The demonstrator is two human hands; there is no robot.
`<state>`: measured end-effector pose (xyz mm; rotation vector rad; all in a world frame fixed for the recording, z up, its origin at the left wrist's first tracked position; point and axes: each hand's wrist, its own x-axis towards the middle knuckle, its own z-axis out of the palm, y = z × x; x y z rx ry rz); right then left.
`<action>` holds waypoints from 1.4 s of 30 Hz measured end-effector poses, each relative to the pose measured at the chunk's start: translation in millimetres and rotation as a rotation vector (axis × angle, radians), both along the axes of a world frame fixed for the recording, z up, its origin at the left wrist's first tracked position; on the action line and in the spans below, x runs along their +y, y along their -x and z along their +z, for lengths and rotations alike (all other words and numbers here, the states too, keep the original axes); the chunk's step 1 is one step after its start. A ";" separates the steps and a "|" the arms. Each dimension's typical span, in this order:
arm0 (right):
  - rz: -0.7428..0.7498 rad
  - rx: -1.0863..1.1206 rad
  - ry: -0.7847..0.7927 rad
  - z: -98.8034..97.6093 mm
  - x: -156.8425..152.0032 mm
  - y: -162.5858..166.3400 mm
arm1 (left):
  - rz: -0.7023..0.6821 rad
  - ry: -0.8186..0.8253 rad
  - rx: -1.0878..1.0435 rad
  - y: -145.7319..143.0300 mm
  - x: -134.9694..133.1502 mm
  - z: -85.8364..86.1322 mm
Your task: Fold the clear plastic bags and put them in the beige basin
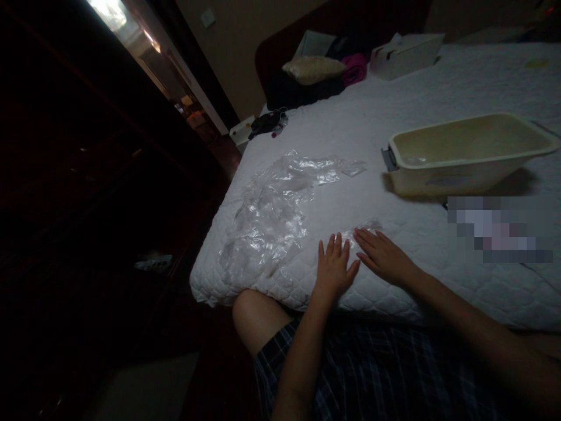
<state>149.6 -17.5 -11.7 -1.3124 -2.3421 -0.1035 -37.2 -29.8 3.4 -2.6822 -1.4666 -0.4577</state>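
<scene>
My left hand lies flat on the white quilted bed cover, palm down with its fingers spread. Close to its right, my right hand is stretched out with the fingers pointing left. Under and just beyond the fingertips lies a small clear plastic bag, partly covered by the hands. A heap of crumpled clear plastic bags spreads over the cover to the left of my hands. Neither hand grips anything.
A cream plastic tub with grey handles stands on the bed at the right. Near the headboard are a white box, a beige pillow and a rolled pink cloth. A pixelated patch hides something below the tub. The bed's edge runs along the left.
</scene>
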 end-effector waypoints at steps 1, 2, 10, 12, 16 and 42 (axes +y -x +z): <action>-0.003 0.000 0.014 -4.1 1.7 1.7 | -0.011 -0.002 -0.017 1.8 -0.7 -0.3; -0.004 0.000 0.025 -7.8 2.7 2.3 | -0.018 -0.007 -0.039 3.8 -1.6 -0.6; -0.013 0.055 -0.019 -2.6 -2.5 -0.1 | -0.024 -0.032 -0.140 12.5 -8.7 -6.0; -0.019 0.102 -0.064 2.1 -5.6 1.0 | -0.019 -0.045 -0.127 11.9 -9.5 -7.4; 0.016 0.133 -0.115 5.9 -9.7 2.0 | -0.020 -0.080 -0.107 10.0 -9.4 -10.9; 0.133 0.229 -0.072 0.1 -5.5 -5.1 | -0.270 -0.085 -0.181 13.9 19.8 -8.3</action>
